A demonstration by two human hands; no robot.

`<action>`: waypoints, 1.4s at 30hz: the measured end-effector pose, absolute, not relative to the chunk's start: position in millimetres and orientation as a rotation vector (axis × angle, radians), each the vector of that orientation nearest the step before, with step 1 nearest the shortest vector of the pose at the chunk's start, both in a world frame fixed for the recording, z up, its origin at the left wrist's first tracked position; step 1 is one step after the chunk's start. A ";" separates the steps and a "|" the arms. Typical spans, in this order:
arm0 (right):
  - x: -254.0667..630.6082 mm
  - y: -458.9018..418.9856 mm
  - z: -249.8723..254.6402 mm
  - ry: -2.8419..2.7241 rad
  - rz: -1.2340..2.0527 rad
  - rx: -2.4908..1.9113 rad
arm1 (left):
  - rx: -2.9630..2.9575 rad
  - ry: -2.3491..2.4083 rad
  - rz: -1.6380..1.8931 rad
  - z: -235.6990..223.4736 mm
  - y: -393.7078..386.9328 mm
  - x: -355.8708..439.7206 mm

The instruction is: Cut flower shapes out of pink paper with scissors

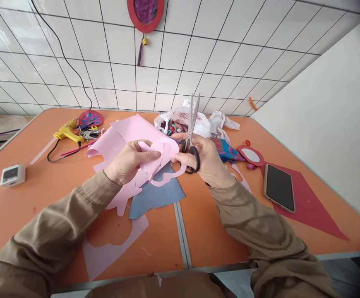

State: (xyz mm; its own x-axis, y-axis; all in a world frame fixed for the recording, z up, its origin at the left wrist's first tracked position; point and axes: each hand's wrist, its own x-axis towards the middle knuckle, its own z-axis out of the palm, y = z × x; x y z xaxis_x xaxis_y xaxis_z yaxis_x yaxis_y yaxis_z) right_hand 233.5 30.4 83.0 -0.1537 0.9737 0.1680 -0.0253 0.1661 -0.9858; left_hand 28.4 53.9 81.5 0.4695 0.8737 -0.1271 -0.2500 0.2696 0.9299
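My left hand [132,159] pinches a cut pink sheet piece [165,150] between thumb and fingers, above the table. Scissors [193,124] with black handles are held in my right hand [209,159], blades pointing up and away from the pink piece. The right thumb and fingertips reach the right edge of that piece, where a thin curved pink strip [175,176] hangs below. Larger pink sheets [127,132] lie behind and under my left hand. Beneath the hands is a blue-grey sheet [158,196].
A yellow glue gun [68,131], keys [90,133] and a white box [13,175] are at left. A plastic bag [180,118] stands at the back. On the right, a phone [279,187] rests on a red sheet [313,207]. Pink scraps [111,252] lie in front.
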 end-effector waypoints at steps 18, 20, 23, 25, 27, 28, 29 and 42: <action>235.4 27.1 86.5 -1.376 1.220 -1.078 | 1.446 0.913 0.902 72.9 58.5 22.3; 235.4 27.1 85.4 -1.406 1.204 -1.080 | 1.580 0.887 0.931 72.3 58.6 22.5; 235.0 26.4 84.3 -1.432 1.208 -1.065 | 1.717 0.839 0.957 75.3 57.3 24.1; 233.8 25.5 84.3 -1.408 1.219 -1.076 | 1.719 0.835 0.918 78.1 56.2 25.0; 232.2 24.5 84.8 -1.387 1.224 -1.103 | 1.682 0.834 0.848 80.1 55.2 25.6; 231.5 24.1 85.1 -1.387 1.221 -1.110 | 1.659 0.838 0.818 80.6 54.9 25.7; 231.0 23.7 85.3 -1.392 1.215 -1.110 | 1.636 0.842 0.799 80.8 54.6 25.8; 226.7 23.2 79.4 -1.477 1.167 -1.085 | 1.393 0.703 0.715 74.3 56.3 24.4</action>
